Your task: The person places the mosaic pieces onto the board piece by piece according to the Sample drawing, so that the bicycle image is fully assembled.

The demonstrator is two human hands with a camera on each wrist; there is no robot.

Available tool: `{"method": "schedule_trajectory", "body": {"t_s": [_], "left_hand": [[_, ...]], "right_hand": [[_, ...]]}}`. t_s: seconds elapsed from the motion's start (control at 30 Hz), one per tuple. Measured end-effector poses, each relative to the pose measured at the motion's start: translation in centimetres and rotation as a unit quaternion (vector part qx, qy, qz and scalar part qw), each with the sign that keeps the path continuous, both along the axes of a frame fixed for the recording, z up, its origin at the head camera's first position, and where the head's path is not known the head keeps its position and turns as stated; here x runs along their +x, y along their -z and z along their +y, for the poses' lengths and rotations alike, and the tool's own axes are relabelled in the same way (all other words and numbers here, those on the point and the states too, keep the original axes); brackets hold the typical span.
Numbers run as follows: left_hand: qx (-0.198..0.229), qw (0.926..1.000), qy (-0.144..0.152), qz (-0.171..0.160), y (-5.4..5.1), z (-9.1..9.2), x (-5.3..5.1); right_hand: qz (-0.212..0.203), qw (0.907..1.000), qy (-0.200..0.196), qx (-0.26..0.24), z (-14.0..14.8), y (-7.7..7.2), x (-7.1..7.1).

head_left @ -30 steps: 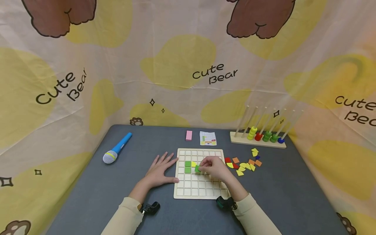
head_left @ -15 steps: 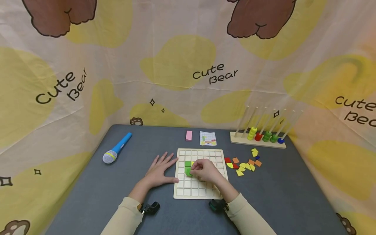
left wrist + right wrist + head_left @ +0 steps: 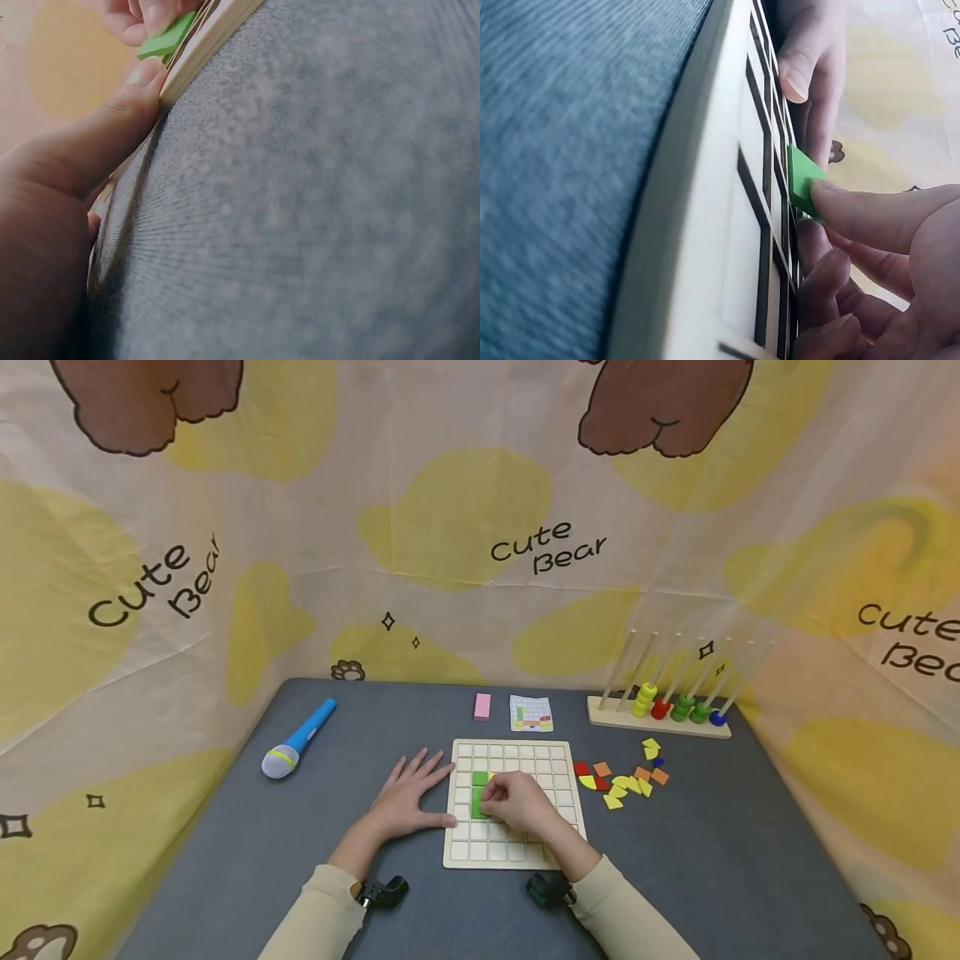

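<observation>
My right hand point(image 3: 517, 802) pinches a green square tile point(image 3: 803, 180) between thumb and fingers, low over the wooden grid board point(image 3: 517, 856). In the right wrist view the tile tilts against the grid. Directly above it in the head view lies another green tile point(image 3: 479, 778) in the grid, and a yellow tile point(image 3: 492, 775) is mostly covered by my right hand. My left hand point(image 3: 405, 797) lies with spread, straight fingers at the board's left edge. Its thumb touches that edge in the left wrist view.
Loose red, orange, yellow and blue pieces point(image 3: 630, 786) lie right of the board. Behind it are a pink block point(image 3: 482, 707) and a pattern card point(image 3: 531, 713). A peg rack with coloured beads point(image 3: 660, 720) stands back right; a blue toy microphone point(image 3: 300, 739) lies at left.
My right hand has carried the green tile leftward across the board, to below the left column's green tiles, and lowered it there. My left hand has stayed in place.
</observation>
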State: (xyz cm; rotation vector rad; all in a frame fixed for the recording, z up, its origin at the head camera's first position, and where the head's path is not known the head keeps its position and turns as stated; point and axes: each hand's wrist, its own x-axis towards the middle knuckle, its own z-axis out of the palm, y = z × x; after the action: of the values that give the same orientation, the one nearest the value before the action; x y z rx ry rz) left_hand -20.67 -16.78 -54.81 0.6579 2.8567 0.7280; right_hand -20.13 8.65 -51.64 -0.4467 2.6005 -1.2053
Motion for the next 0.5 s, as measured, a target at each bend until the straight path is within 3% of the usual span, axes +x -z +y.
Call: {"method": "schedule_trajectory", "body": {"t_s": [0.3, 0.5], "left_hand": [[-0.002, 1.0000, -0.003, 0.007, -0.07, 0.01, -0.11], [0.000, 1.0000, 0.004, 0.008, -0.12, 0.06, -0.06]], "right_hand": [[0.030, 0.9987, 0.005, 0.040, -0.40, -0.30, 0.28], [0.008, 0.9997, 0.007, 0.023, 0.01, -0.59, 0.23]]}}
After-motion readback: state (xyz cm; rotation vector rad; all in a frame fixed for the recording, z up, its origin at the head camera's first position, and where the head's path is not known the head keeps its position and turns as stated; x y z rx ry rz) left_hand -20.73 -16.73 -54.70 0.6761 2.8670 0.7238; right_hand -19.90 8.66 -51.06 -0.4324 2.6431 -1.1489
